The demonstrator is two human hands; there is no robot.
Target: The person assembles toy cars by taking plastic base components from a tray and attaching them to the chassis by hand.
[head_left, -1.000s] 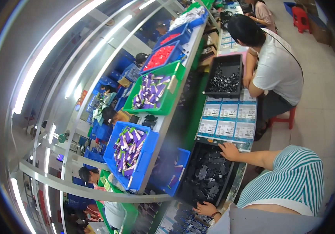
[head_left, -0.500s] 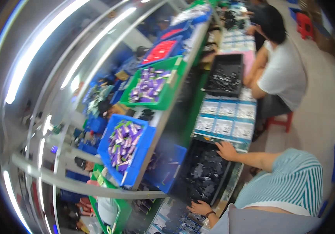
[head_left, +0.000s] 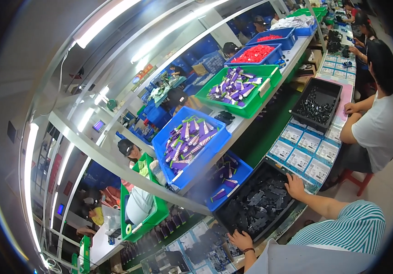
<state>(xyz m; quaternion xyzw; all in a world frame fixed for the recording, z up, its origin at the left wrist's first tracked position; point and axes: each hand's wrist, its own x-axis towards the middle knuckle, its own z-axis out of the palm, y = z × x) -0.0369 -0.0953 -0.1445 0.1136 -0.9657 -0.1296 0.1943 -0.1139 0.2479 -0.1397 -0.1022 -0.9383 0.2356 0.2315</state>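
A black tray (head_left: 226, 218) heaped with small black plastic parts (head_left: 262, 203) lies at an angle in front of me on the workbench. My right hand (head_left: 295, 187) rests at the tray's far right corner, fingers spread over the rim. My left hand (head_left: 241, 240), with a dark band at the wrist, is at the near corner, its fingers apart and touching or close to the edge. Neither hand visibly holds a part. My striped sleeve (head_left: 352, 223) and grey apron (head_left: 306, 260) show at lower right.
Beyond the tray are white-and-blue printed sheets (head_left: 292, 133) and another black tray (head_left: 316, 119), beside a seated person in white (head_left: 377, 123). A raised shelf holds a blue bin (head_left: 224, 137) and a green bin (head_left: 269, 91) of purple pieces. A metal rail (head_left: 128, 176) crosses at left.
The whole view has swung, so the bench and bins appear farther right and sharper. Both my hands stay at the same corners of the black tray.
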